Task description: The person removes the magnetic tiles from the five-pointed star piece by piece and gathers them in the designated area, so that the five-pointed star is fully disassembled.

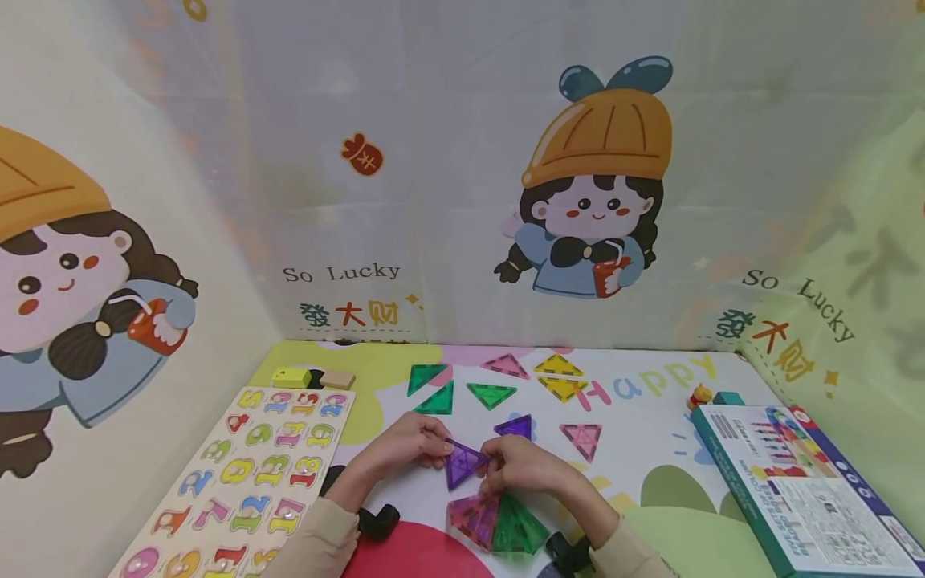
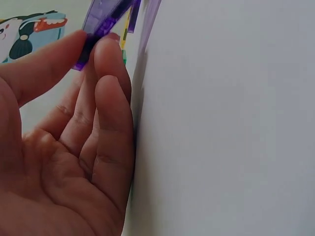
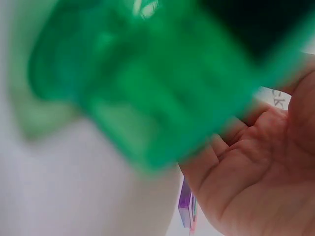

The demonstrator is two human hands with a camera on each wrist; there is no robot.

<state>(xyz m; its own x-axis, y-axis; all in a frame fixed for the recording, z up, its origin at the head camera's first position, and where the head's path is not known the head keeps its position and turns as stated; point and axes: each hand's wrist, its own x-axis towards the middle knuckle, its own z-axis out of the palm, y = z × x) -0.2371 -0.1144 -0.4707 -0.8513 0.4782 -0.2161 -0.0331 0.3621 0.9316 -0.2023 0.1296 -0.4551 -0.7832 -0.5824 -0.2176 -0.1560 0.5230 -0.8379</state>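
Between my two hands is a translucent purple triangle tile (image 1: 463, 464). My left hand (image 1: 406, 443) pinches its left edge with thumb and fingertips, and the left wrist view shows the purple tile (image 2: 106, 22) at the thumb tip. The curled fingers of my right hand (image 1: 526, 466) pinch its right corner; in the right wrist view their tips are hidden behind a blurred green tile (image 3: 162, 83). Just below the right hand stands a raised shape of joined tiles, with a pink side (image 1: 473, 518) and a green side (image 1: 516, 526). Another purple triangle tile (image 1: 516, 427) lies behind the hands.
Green triangle tiles (image 1: 436, 400), pink ones (image 1: 581, 440) and yellow ones (image 1: 560, 388) lie farther back. On the left is a number puzzle board (image 1: 191, 506), with small blocks (image 1: 291, 377) behind it. A flat box (image 1: 809, 482) and a small figurine (image 1: 699, 396) are at right.
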